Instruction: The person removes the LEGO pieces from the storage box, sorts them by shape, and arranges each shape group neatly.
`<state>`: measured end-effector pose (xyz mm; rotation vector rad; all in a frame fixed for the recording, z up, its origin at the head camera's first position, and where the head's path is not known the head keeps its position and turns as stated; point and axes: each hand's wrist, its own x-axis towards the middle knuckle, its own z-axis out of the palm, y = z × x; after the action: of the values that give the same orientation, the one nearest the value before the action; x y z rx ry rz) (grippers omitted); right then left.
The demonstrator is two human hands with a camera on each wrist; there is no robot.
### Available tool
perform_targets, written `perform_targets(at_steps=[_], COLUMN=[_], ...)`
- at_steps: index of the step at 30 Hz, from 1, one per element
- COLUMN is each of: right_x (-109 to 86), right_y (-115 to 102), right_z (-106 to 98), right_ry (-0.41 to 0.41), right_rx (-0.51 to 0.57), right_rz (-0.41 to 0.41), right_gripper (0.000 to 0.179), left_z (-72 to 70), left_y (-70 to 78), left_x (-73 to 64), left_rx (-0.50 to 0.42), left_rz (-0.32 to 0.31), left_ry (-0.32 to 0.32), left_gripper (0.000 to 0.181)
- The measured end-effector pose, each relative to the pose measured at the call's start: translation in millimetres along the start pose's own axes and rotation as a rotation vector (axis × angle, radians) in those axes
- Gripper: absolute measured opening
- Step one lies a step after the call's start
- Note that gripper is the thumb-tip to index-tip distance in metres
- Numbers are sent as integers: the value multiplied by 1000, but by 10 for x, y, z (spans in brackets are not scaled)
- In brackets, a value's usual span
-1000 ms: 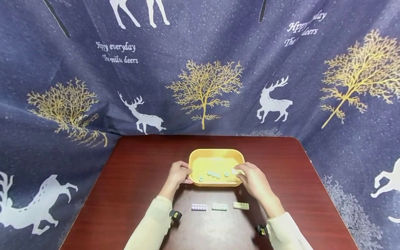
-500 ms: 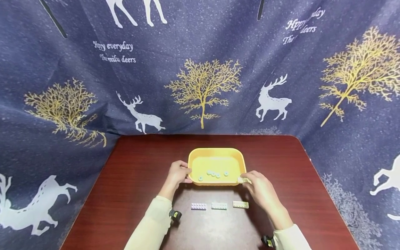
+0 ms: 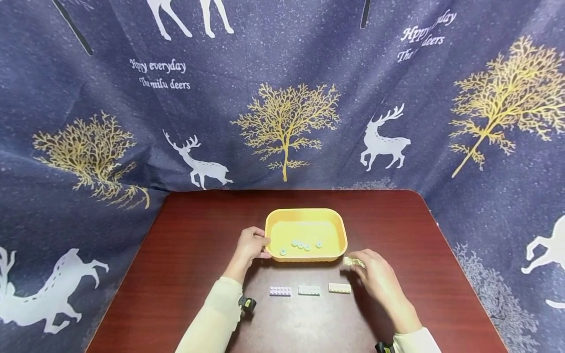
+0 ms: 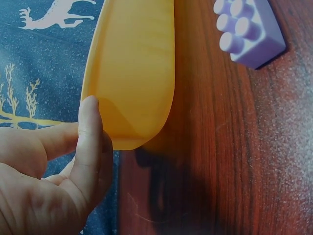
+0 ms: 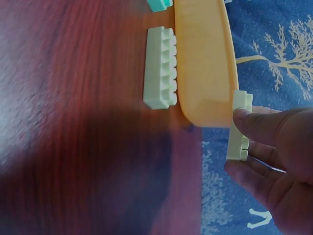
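My left hand point(image 3: 250, 246) pinches the left wall of a yellow plastic bin point(image 3: 306, 258), thumb and fingers at its rim in the left wrist view. Just off the bin's front right corner, my right hand point(image 3: 378, 273) holds a pale yellow toy building block point(image 5: 238, 132) between thumb and fingers, its studs turned toward the fingers. Inside the bin lie several small pale green rings point(image 3: 307, 247). In front of it three studded building blocks form a row: a purple block point(image 3: 280, 291), a mint green block point(image 3: 309, 290) and a pale yellow-green block point(image 3: 339, 288).
The dark red wooden table point(image 3: 203, 215) carries everything. Behind it and at both sides hangs a blue cloth point(image 3: 282, 63) printed with deer and trees. Both wrists wear black straps point(image 3: 248, 304).
My right hand has drawn the pale yellow block out of the bin, over its front right corner, toward me and to the right. The left hand stays on the bin's wall.
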<state>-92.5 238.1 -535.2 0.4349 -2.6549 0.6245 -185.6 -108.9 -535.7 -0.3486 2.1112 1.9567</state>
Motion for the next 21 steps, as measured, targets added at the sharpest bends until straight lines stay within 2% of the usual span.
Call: perform_targets(at_steps=[21], right_x=[-361], right_y=[140], right_z=[24], right_ry=[-59], right_rx=[-13], right_rz=[152], right_gripper=[28], left_z=[8], left_y=[4], left_x=[13], left_rx=[8], left_rz=[-11], left_ry=[6], left_gripper=[29])
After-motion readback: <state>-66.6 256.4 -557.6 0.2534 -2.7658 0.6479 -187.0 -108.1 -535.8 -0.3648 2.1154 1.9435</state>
